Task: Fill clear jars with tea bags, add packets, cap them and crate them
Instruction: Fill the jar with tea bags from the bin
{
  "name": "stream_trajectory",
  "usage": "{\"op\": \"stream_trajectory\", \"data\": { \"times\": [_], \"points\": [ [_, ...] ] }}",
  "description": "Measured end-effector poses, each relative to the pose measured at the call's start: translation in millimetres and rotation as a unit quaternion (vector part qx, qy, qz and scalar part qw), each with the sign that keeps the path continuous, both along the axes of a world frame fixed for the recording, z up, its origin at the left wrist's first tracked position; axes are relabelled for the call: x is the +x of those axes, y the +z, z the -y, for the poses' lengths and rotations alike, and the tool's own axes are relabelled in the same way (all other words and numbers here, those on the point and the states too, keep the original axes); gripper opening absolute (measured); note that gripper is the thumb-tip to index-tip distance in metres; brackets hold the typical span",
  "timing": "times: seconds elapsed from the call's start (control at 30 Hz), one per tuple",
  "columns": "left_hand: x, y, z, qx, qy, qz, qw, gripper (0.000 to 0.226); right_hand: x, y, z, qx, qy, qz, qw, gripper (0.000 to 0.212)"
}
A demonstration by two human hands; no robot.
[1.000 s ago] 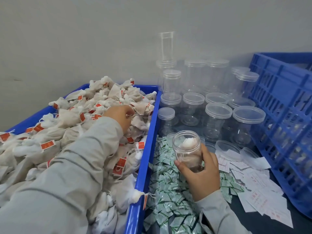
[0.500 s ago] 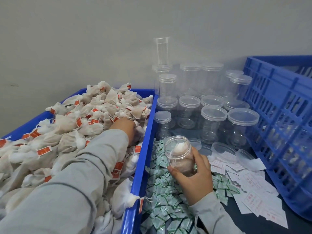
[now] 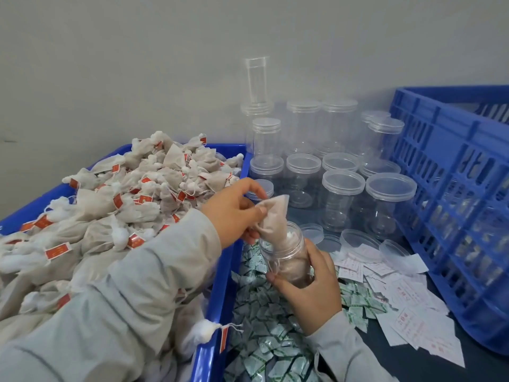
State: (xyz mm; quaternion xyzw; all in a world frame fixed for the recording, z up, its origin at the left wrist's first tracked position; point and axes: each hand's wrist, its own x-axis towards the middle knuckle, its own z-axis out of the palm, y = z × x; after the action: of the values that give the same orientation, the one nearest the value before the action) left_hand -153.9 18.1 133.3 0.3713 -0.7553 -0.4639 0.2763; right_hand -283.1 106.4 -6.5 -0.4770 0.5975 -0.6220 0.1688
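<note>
Your right hand (image 3: 308, 285) grips the open jar (image 3: 285, 252) low on its wall, fingers wrapped round the far side and thumb across the near side. The jar sits just right of the blue tray's (image 3: 217, 285) rim, above the green-and-white packets (image 3: 264, 326). Its long axis is tilted, mouth pointing up and slightly toward the tray. Tea bags are already visible inside it.

Your left hand (image 3: 234, 210) pinches the upper end of one tea bag (image 3: 272, 221) between thumb and fingers. The bag's long axis runs steeply, top end up and leaning right, lower end entering the jar mouth. Roughly its upper half stands clear above the rim.

The tray at left holds a heaped pile of tea bags (image 3: 110, 210) with red tags; one bag (image 3: 203, 330) hangs over the near rim. Behind the held jar stand capped empty jars (image 3: 341, 199) in rows, near the wall. Loose clear lids (image 3: 358, 241) lie just beyond your right hand, partly on white paper slips (image 3: 407, 299) spread on the dark bench (image 3: 413, 365). The blue crate (image 3: 454, 188) stands at right, well apart from the held jar.
</note>
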Motion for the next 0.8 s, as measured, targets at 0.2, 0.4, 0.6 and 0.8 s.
{"op": "stream_trajectory", "data": {
  "times": [0.2, 0.4, 0.6, 0.8],
  "points": [
    [-5, -8, -4, -0.254, 0.009, 0.215, 0.943, 0.019, 4, -3, 1, -0.009, -0.013, -0.016, 1.0, 0.078],
    [-9, -13, -5, -0.28, -0.027, 0.27, 0.921, 0.022, 5, 0, 1, -0.014, -0.04, -0.021, 0.999, 0.078],
    [-5, -11, -4, -0.254, -0.048, 0.307, 0.916, 0.026, 5, 5, -2, -0.017, -0.058, -0.04, 0.997, 0.081],
    [-6, -4, -6, -0.23, -0.106, 0.343, 0.904, 0.029, 8, 15, -8, -0.028, -0.066, -0.056, 0.996, 0.082]
  ]
}}
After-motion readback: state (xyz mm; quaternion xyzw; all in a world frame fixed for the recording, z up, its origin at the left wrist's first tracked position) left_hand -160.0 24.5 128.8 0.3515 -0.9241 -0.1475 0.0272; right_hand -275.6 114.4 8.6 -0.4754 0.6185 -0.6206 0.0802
